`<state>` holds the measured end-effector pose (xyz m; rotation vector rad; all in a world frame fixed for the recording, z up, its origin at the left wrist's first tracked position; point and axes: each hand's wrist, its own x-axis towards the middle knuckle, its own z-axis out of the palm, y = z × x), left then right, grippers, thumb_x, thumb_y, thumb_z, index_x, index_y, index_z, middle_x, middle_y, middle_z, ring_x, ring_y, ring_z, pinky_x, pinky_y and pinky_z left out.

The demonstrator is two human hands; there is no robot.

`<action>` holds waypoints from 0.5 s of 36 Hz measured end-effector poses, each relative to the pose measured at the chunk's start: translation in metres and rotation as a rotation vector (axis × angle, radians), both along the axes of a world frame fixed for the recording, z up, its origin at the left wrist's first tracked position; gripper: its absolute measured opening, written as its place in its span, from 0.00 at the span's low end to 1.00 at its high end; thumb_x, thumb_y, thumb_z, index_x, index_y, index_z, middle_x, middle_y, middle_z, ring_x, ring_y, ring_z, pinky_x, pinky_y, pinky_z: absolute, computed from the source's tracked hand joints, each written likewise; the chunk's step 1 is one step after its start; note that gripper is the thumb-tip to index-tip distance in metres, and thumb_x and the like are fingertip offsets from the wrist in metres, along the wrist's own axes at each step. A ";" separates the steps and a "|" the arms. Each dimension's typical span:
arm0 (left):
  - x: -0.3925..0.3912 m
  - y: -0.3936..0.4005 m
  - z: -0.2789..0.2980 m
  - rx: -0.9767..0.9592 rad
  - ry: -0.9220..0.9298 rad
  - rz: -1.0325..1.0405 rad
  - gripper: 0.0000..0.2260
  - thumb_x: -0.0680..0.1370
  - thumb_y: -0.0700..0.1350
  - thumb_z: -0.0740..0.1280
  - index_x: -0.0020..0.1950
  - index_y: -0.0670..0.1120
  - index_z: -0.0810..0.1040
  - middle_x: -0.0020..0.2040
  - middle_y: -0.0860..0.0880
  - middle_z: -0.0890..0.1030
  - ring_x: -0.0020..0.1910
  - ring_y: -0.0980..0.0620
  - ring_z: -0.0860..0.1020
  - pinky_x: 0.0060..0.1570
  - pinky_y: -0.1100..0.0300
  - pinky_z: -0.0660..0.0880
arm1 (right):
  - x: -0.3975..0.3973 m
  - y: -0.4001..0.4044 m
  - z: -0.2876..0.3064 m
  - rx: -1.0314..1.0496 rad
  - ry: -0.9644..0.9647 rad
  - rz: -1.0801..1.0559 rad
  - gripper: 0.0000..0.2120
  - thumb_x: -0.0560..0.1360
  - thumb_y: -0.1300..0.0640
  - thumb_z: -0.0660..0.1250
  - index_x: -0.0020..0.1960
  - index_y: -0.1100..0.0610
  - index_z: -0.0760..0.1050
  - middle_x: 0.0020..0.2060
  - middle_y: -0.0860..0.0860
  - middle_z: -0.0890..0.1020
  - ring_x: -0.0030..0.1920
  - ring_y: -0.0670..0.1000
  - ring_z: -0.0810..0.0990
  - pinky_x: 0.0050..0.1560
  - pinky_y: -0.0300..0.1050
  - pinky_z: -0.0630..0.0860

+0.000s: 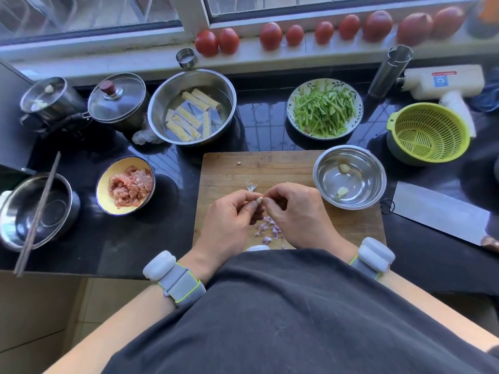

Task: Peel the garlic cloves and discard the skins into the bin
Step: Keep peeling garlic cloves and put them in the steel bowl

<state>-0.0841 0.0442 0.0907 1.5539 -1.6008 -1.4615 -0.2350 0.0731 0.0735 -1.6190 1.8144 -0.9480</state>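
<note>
Garlic clove (259,200) pinched between fingertips of left hand (232,215) and right hand (294,211), above the cutting board (270,163). Peeling in progress. Purple skins (267,230) lie on the board beneath the hands. Two peeled cloves (343,179) sit in the steel bowl (324,168) alongside. Next: strip remaining skin, bowl the clove, gather skins. No bin visible.

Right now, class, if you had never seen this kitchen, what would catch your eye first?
First, the left hand and right hand pinching one garlic cloves piece above the cutting board, purple skins scattered beneath. Next, the row of red tomatoes on the windowsill, and the green colander at far right.
</note>
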 end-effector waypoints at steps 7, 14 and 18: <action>-0.003 0.000 0.002 -0.086 -0.079 -0.057 0.08 0.80 0.38 0.68 0.48 0.49 0.84 0.40 0.51 0.86 0.42 0.53 0.85 0.51 0.50 0.82 | 0.001 -0.001 -0.005 -0.032 0.013 -0.036 0.06 0.72 0.58 0.71 0.38 0.55 0.78 0.33 0.43 0.77 0.35 0.45 0.74 0.37 0.42 0.73; -0.003 0.000 0.001 0.048 0.023 0.021 0.07 0.81 0.37 0.66 0.52 0.43 0.84 0.42 0.44 0.87 0.43 0.47 0.86 0.51 0.50 0.83 | 0.004 -0.002 -0.008 0.013 0.008 -0.046 0.08 0.72 0.56 0.70 0.36 0.52 0.73 0.32 0.43 0.74 0.35 0.45 0.73 0.37 0.41 0.70; -0.004 -0.001 0.001 0.206 0.203 0.149 0.07 0.83 0.35 0.63 0.53 0.39 0.81 0.41 0.44 0.85 0.41 0.47 0.84 0.51 0.50 0.83 | 0.003 0.000 -0.011 0.068 0.000 -0.048 0.11 0.71 0.57 0.70 0.35 0.48 0.70 0.31 0.42 0.73 0.34 0.43 0.72 0.37 0.38 0.66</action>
